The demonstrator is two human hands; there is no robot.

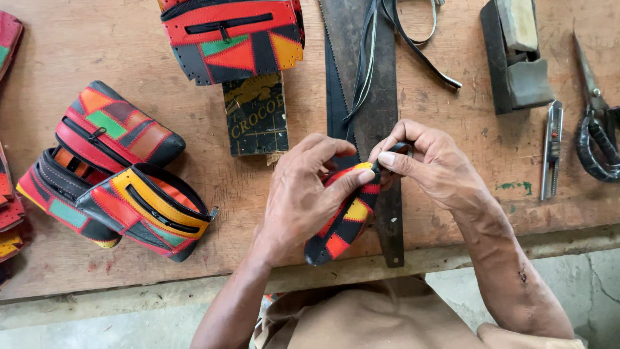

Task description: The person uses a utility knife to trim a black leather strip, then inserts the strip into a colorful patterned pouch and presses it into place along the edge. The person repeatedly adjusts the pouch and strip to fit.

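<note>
Patchwork strap (342,220): centre frame, over the table (129,39) edge.
Left hand (300,194): you pinch its top.
Right hand (429,165): you grip its black loop (400,148).

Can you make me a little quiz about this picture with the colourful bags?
1. True or false: both hands hold the patchwork strap.
2. Which tool lies nearest the scissors? A) knife B) hammer C) brush
3. What long toothed tool lies under the hands?

Key:
1. True: the left hand and the right hand pinch it together.
2. A, the knife.
3. The saw.
</note>
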